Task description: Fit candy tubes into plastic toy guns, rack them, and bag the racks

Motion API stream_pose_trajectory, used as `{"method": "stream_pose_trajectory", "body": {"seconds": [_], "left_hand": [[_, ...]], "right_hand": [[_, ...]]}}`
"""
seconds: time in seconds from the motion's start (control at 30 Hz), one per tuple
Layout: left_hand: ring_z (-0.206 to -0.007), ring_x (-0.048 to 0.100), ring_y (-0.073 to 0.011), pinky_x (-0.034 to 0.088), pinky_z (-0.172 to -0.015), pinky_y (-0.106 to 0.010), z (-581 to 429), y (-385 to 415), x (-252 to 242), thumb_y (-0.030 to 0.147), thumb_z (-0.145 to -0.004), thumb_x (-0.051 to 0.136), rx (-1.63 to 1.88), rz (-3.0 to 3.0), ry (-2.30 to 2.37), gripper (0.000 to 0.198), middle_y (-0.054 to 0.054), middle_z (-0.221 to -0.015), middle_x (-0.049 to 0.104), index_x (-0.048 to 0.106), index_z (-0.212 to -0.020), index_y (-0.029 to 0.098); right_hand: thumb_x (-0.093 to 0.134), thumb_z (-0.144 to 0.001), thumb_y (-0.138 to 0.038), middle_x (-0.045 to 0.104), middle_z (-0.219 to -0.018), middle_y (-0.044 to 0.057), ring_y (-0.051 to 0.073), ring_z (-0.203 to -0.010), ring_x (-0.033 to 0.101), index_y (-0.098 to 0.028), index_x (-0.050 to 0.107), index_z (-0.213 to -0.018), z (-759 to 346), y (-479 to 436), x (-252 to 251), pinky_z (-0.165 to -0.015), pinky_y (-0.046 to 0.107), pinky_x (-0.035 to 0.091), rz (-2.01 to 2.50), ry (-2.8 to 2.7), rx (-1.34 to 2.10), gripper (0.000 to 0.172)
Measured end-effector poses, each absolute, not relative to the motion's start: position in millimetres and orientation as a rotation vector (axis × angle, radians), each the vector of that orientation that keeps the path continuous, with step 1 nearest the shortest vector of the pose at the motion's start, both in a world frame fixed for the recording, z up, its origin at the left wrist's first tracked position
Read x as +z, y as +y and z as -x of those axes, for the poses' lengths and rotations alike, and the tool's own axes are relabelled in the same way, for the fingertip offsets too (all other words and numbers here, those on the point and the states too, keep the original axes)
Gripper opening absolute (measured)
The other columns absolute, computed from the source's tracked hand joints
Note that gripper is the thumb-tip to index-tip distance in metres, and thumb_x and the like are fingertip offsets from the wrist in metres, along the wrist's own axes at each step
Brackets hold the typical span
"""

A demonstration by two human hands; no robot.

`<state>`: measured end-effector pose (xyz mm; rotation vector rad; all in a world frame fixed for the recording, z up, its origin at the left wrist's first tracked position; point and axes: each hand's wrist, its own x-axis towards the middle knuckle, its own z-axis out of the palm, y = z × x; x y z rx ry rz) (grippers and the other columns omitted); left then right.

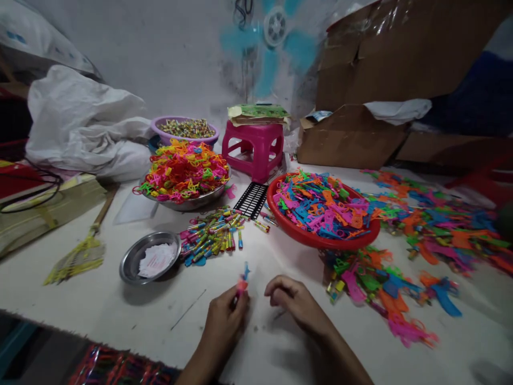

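My left hand [229, 309] is closed in a pinch around a small pink and blue plastic toy piece [242, 283], which points up and is blurred. Just to the right, my right hand [290, 299] hovers over the white table with loosely bent fingers; nothing shows in them. Ahead of my hands lies a pile of small tubes with colourful wrappers [216, 235]. A red basin [320, 241] heaped with colourful plastic toy guns stands beyond my right hand. More toy guns [395, 299] lie loose on the table's right side.
A steel bowl with paper slips [129, 267], a heaped steel basin [192, 202] and a yellow hand broom [80, 256] are on the left. Behind stand a purple basin [214, 140], a pink stool [256, 141] and cardboard boxes [348, 141]. A thin stick [188, 309] lies near my left hand.
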<state>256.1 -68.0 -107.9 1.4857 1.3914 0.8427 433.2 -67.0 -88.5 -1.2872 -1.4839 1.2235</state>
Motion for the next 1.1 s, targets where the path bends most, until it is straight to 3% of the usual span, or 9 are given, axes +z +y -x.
{"method": "stream_pose_trajectory", "body": {"seconds": [0.07,0.17,0.27,0.4,0.47,0.57,0.63,0.8,1.1], "left_hand": [[-0.044,0.041,-0.0089,0.029,-0.043,-0.02,-262,-72,-95,0.048,-0.079,0.044,0.755,-1.153,1.198,0.043,0.001,-0.052,0.052,0.064,-0.087,0.012],[-0.035,0.027,-0.0048,0.016,-0.038,-0.019,-266,-75,-78,0.053,-0.075,0.047,0.771,-0.859,1.065,0.047,0.006,-0.045,0.043,0.062,-0.087,0.01],[-0.037,0.031,-0.0053,0.021,-0.04,-0.019,-266,-75,-72,0.053,-0.073,0.048,0.816,-0.926,1.186,0.045,0.004,-0.049,0.046,0.062,-0.079,0.012],[-0.058,0.051,-0.0148,0.037,-0.057,-0.026,-264,-83,-79,0.04,-0.073,0.052,0.832,-1.469,1.455,0.026,-0.003,-0.061,0.057,0.063,-0.068,0.017],[-0.07,0.055,-0.02,0.04,-0.065,-0.029,-263,-88,-83,0.031,-0.068,0.058,0.776,-1.641,1.492,0.015,-0.007,-0.072,0.062,0.065,-0.073,0.018],[-0.079,0.056,-0.0204,0.041,-0.073,-0.031,-262,-93,-82,0.026,-0.069,0.057,0.698,-1.612,1.287,0.031,-0.008,-0.087,0.063,0.061,-0.099,0.018],[-0.08,0.056,-0.0173,0.042,-0.075,-0.03,-261,-92,-80,0.027,-0.075,0.053,0.731,-1.441,1.146,0.037,-0.007,-0.093,0.063,0.052,-0.111,0.02],[-0.082,0.059,-0.0164,0.044,-0.071,-0.027,-260,-82,-80,0.029,-0.062,0.071,0.935,-0.678,0.96,0.029,-0.006,-0.092,0.063,0.056,-0.084,0.018],[-0.053,0.056,-0.0091,0.04,-0.048,-0.019,-263,-79,-85,0.029,-0.05,0.08,0.963,-0.461,0.96,0.043,0.0,-0.068,0.06,0.063,-0.087,0.014]], "right_hand": [[0.056,-0.075,-0.039,0.058,-0.066,0.0,0.013,-0.062,0.053,-0.016,0.061,-0.077,-440,-70,-86,-0.057,0.024,0.042,1.259,-1.396,1.151,0.023],[0.058,-0.075,-0.032,0.06,-0.075,0.003,0.015,-0.068,0.057,-0.017,0.062,-0.084,-434,-74,-86,-0.063,0.026,0.046,1.301,-1.399,0.974,0.018],[0.053,-0.08,-0.026,0.061,-0.091,0.008,0.018,-0.084,0.058,-0.019,0.063,-0.099,-416,-83,-81,-0.075,0.03,0.047,1.26,-1.514,0.801,0.023],[0.065,-0.071,-0.029,0.059,-0.109,0.009,0.023,-0.1,0.055,-0.022,0.056,-0.116,-394,-94,-79,-0.088,0.034,0.044,1.143,-1.597,0.804,0.046],[0.067,-0.069,-0.033,0.062,-0.105,0.009,0.022,-0.094,0.058,-0.021,0.059,-0.113,-387,-93,-83,-0.083,0.033,0.047,1.165,-1.502,0.895,0.046],[0.059,-0.075,-0.04,0.066,-0.079,0.007,0.019,-0.07,0.062,-0.016,0.067,-0.092,-388,-88,-93,-0.064,0.029,0.051,1.297,-1.197,1.087,0.03],[0.053,-0.078,-0.044,0.062,-0.065,0.004,0.016,-0.057,0.058,-0.014,0.065,-0.08,-393,-84,-96,-0.054,0.027,0.049,1.305,-0.99,1.187,0.032],[0.053,-0.079,-0.043,0.05,-0.055,-0.003,0.01,-0.052,0.047,-0.016,0.053,-0.062,-397,-82,-93,-0.053,0.021,0.041,1.242,-0.893,1.093,0.032],[0.053,-0.078,-0.041,0.052,-0.054,-0.002,0.011,-0.05,0.046,-0.016,0.056,-0.065,-378,-90,-92,-0.047,0.02,0.039,1.348,-1.071,0.915,0.029]]}}
